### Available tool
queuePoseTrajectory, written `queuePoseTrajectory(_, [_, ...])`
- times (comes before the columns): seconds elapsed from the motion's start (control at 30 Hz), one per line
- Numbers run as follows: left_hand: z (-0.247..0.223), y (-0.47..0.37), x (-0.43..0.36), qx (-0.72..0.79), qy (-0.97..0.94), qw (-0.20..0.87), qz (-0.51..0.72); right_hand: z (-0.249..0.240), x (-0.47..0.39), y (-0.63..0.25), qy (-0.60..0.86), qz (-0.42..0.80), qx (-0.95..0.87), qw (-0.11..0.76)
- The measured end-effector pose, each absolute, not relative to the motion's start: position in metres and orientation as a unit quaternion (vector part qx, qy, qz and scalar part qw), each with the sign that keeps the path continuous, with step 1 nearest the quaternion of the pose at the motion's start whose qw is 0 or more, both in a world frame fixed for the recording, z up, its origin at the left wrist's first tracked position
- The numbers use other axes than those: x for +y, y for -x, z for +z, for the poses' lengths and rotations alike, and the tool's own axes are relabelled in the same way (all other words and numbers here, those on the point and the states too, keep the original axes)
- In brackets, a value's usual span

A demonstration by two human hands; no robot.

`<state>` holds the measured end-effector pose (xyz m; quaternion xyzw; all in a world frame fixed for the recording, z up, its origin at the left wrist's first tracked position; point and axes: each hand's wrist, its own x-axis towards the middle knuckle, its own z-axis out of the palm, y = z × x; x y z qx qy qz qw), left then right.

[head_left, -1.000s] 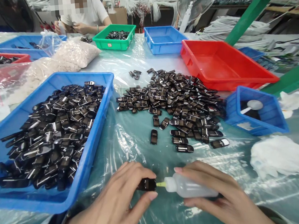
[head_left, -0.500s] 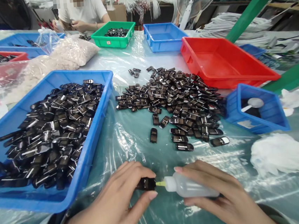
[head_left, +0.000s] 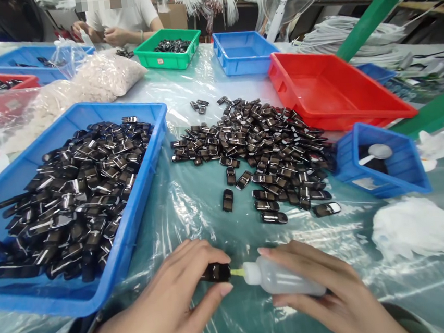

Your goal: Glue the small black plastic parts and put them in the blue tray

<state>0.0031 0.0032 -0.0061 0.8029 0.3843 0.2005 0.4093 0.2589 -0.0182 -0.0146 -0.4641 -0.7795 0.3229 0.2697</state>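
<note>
My left hand (head_left: 179, 296) grips a small glossy black piece (head_left: 217, 272) between thumb and fingers; part of it is hidden by the fingers. In my right hand (head_left: 322, 277) lies a translucent white squeeze bottle (head_left: 282, 277), tilted nearly flat. Its thin yellow nozzle tip (head_left: 237, 273) points left and meets the right end of the black piece; whether it enters the piece I cannot tell. Beyond the hands, a heap of similar black pieces (head_left: 258, 137) spreads over the plastic-covered table (head_left: 194, 206), with several lying loose at its near edge.
On the left a large blue tray (head_left: 138, 195) holds many black pieces. At the right stand a small blue bin (head_left: 384, 179) with a white spoon (head_left: 379, 151), white crumpled cloth (head_left: 424, 231) and a red tray (head_left: 340, 92). Across the table a person (head_left: 125, 19) works beside a green tray (head_left: 168, 59).
My hands, the black piece and the bottle stay nearly in place, with only a slight shift in view. The person across has moved their hands a little, and a white bottle shows there more clearly.
</note>
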Motion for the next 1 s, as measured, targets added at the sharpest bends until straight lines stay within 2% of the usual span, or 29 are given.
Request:
queuePoseTrajectory(0.4, [-0.006,-0.003,0.004,0.373,-0.811,0.399,0.212,-0.017,-0.019,-0.257,0.457,0.337,-0.776,0.274])
queuePoseTrajectory(0.67, [-0.012,-0.004,0.004,0.400,-0.800,0.409,0.180,-0.017,-0.017,-0.255,0.456,0.269,-0.796,0.293])
queuePoseTrajectory(1.0, [-0.011,-0.004,0.004,0.404,-0.815,0.380,0.168,-0.020,-0.019,-0.258,0.451,0.231,-0.819,0.268])
